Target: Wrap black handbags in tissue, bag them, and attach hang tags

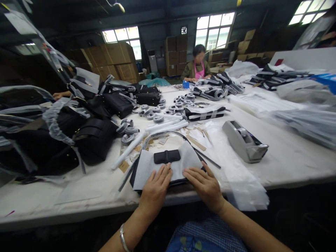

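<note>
At the near edge of the counter, a flat black bag lies under a pale sheet, with a black tab showing on top. Both hands press flat on the sheet's near edge, fingers spread, clasping nothing. The left hand lies just below the tab and the right hand just beside it, not touching. A grey tape dispenser stands to the right, and what seems a heap of wrapped black bags lies to the left.

A flat black bag lies at the near edge of the white counter. A pale grey paper sheet is spread smooth over its top, so only the dark edges peek out. A small black flap rests sideways on the sheet.
</note>
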Motion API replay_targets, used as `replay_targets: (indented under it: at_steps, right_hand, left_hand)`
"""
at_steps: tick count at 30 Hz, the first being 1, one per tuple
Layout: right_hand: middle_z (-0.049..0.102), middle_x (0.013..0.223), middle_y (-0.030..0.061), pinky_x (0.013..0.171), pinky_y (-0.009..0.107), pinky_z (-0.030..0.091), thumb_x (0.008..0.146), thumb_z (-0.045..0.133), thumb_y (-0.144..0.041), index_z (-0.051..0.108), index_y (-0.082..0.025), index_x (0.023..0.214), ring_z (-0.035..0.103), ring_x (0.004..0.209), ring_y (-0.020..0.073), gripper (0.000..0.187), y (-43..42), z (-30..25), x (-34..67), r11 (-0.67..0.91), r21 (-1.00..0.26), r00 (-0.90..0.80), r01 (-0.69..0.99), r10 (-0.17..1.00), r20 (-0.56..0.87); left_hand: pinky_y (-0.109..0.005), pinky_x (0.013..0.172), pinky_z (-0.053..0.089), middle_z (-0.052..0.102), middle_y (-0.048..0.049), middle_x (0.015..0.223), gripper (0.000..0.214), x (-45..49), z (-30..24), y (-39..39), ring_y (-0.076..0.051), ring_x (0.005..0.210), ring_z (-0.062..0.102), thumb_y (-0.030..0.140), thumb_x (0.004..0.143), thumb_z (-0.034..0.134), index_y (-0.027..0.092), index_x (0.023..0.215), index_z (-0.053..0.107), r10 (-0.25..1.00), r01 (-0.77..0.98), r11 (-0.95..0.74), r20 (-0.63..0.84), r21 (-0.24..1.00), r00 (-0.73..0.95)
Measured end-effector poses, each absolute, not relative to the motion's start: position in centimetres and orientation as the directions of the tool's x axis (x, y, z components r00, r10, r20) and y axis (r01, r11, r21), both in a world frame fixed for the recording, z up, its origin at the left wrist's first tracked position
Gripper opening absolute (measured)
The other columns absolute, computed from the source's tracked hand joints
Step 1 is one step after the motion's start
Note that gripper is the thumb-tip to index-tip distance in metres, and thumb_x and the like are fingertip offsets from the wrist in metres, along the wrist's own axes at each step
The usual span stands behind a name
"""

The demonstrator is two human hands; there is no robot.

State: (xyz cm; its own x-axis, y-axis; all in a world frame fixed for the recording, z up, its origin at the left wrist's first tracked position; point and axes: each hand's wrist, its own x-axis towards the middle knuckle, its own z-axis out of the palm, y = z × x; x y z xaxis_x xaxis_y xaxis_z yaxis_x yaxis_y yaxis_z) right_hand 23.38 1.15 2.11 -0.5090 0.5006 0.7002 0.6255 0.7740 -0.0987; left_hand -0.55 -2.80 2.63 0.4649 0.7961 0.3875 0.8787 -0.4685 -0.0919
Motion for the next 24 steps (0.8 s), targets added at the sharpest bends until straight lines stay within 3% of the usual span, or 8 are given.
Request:
replay_targets:
  at_steps: [4, 10, 15, 19, 22, 24]
  right_hand:
    - [0.071, 0.120, -0.0039, 0.125, 0.050, 0.016, 0.097, 0.051, -0.010, 0.044, -0.037, 0.146, 0.069, 0.108, 0.0201, 0.056, 0.7, 1.3, 23.2, 0.758, -0.174, -0.421, 0.629, 0.520, 0.743]
    - [0.071, 0.119, -0.0038, 0.123, 0.053, 0.022, 0.097, 0.049, -0.013, 0.040, -0.041, 0.148, 0.071, 0.104, 0.0228, 0.059, 0.5, 1.7, 22.9, 0.749, -0.178, -0.403, 0.639, 0.523, 0.751]
    - [0.067, 0.127, -0.0027, 0.126, 0.048, 0.012, 0.097, 0.049, -0.010, 0.037, -0.037, 0.151, 0.068, 0.112, 0.0217, 0.061, 0.7, 1.3, 23.2, 0.761, -0.139, -0.470, 0.633, 0.521, 0.712]
    - [0.064, 0.132, 0.0001, 0.125, 0.053, 0.008, 0.095, 0.049, -0.008, 0.039, -0.034, 0.150, 0.063, 0.120, 0.0232, 0.062, 0.5, 2.0, 24.0, 0.749, -0.110, -0.530, 0.653, 0.556, 0.641]
    - [0.068, 0.126, -0.0013, 0.122, 0.055, 0.022, 0.094, 0.052, -0.008, 0.051, -0.037, 0.141, 0.064, 0.118, 0.0219, 0.055, -0.6, 3.4, 26.1, 0.735, -0.140, -0.504, 0.664, 0.578, 0.642]
    - [0.071, 0.121, -0.0016, 0.115, 0.047, 0.039, 0.094, 0.055, -0.012, 0.061, -0.037, 0.131, 0.067, 0.113, 0.0202, 0.046, -1.9, 4.4, 29.0, 0.669, -0.230, -0.399, 0.707, 0.646, 0.651]
  left_hand:
    - [-0.048, 0.106, 0.046, 0.042, -0.0094, 0.154, 0.057, 0.3, 3.4, -3.0, -0.026, 0.138, 0.046, 0.003, 0.086, 0.041, 0.014, 0.141, 0.049, 0.824, 0.891, -0.440, 0.344, -0.110, 0.449]
    - [-0.047, 0.106, 0.045, 0.043, -0.0114, 0.153, 0.056, 0.9, 2.7, -2.8, -0.027, 0.136, 0.048, 0.002, 0.084, 0.038, 0.013, 0.137, 0.053, 0.804, 0.889, -0.430, 0.381, -0.158, 0.457]
    - [-0.045, 0.107, 0.045, 0.045, -0.0001, 0.151, 0.064, 0.4, 1.4, -3.0, -0.024, 0.136, 0.048, 0.001, 0.087, 0.037, 0.026, 0.146, 0.046, 0.759, 0.877, -0.472, 0.464, -0.091, 0.457]
    - [-0.046, 0.106, 0.047, 0.045, 0.0017, 0.151, 0.064, 0.2, 1.1, -2.8, -0.025, 0.136, 0.049, 0.001, 0.089, 0.037, 0.029, 0.145, 0.046, 0.771, 0.882, -0.469, 0.462, -0.053, 0.438]
    - [-0.047, 0.106, 0.047, 0.044, 0.0002, 0.151, 0.068, 0.1, 1.3, -2.8, -0.026, 0.136, 0.049, 0.000, 0.089, 0.037, 0.029, 0.150, 0.039, 0.774, 0.871, -0.489, 0.436, -0.048, 0.459]
    - [-0.047, 0.107, 0.045, 0.045, -0.0015, 0.151, 0.073, 0.1, 1.4, -3.0, -0.026, 0.136, 0.048, -0.001, 0.089, 0.036, 0.030, 0.154, 0.029, 0.778, 0.867, -0.497, 0.423, -0.037, 0.464]
